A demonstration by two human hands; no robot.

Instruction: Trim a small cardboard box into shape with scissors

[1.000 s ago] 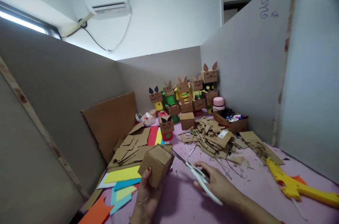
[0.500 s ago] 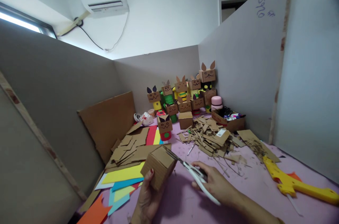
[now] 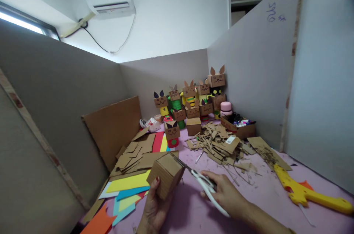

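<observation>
Scissors (image 3: 206,186) crept closer; my left hand (image 3: 155,208) clamps the light, crushable cardboard box (image 3: 166,175) low, my right hand (image 3: 226,195) gripping the handles.

A craft workstation in a partitioned booth: grey divider boards (image 3: 69,90) wall in a pink table (image 3: 262,193) strewn with cardboard scraps (image 3: 221,145), coloured paper (image 3: 129,186), a glue gun (image 3: 304,193), and finished cardboard figures (image 3: 190,103) at centre.

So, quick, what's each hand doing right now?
Left hand: closed around the cardboard box.
Right hand: closed on the white-handled scissors, blade tips at the box's top edge.
</observation>
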